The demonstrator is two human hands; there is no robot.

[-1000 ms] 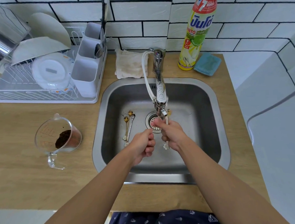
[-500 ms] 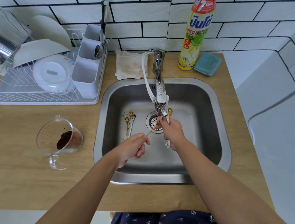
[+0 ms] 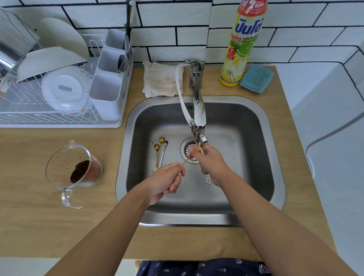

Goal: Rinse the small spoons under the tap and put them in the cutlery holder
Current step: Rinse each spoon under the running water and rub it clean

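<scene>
Far left you've got the white dish rack point(image 3: 30, 121) with a couple of plates and a round white lid in it, and the cutlery holder point(image 3: 108, 78) clipped on its right end. It's got three compartments; the near one looks empty, and a big spoon and some dark-handled utensils stand along its right side further back. Below that on the wooden counter sits a clear measuring cup point(image 3: 74, 171) tipped on its side with dark coffee-looking grounds inside.

Moving into the sink point(image 3: 249, 118): a few small spoons point(image 3: 160, 153) lie on the basin floor left of the drain point(image 3: 188, 151), two gold and one silver, bowls pointing away from you, with a few dark specks beside them.

Your left hand point(image 3: 166, 180) is curled around the handle end of a thin gold spoon point(image 3: 186, 160), which runs up and right toward your right hand point(image 3: 211, 163). That one is pinching the bowl end right under the tap point(image 3: 197, 108), fingers closed on it. It also looks like it's holding another spoon, with a white flower-shaped handle tip point(image 3: 208, 180) poking out underneath. Can't tell if water is running.

Behind the sink there's a stained cloth point(image 3: 162, 80), then the dish soap bottle point(image 3: 243, 37) and a blue sponge point(image 3: 256, 78) on the right.
</scene>
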